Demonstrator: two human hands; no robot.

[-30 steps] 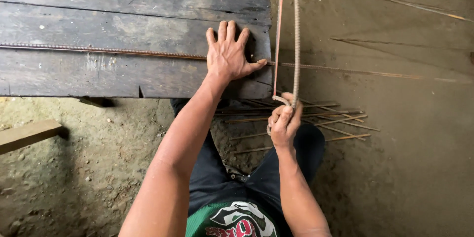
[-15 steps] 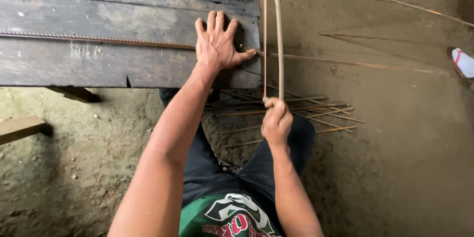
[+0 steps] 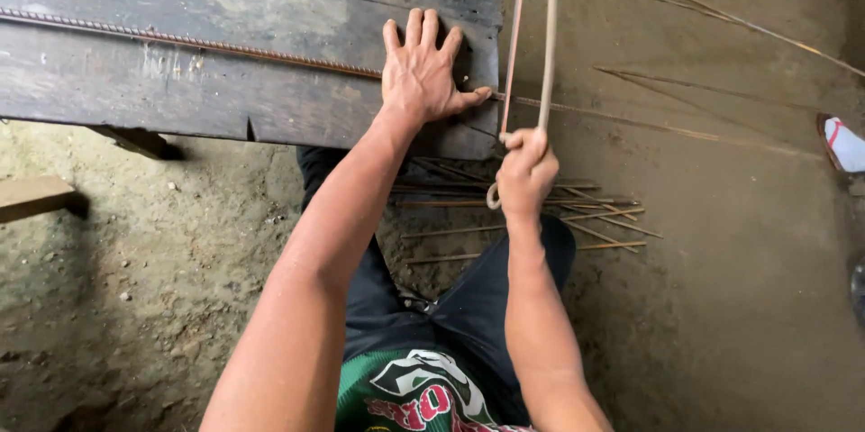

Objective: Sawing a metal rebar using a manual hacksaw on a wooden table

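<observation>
We see the left hand (image 3: 422, 72) flat, fingers spread, pressing a ribbed rebar (image 3: 194, 40) onto the dark plank table (image 3: 270, 0) near its right edge. The right hand (image 3: 526, 172) fists around a bent steel rod (image 3: 548, 27) (just off that edge), above loose rods (image 3: 532, 216) on the ground.
</observation>
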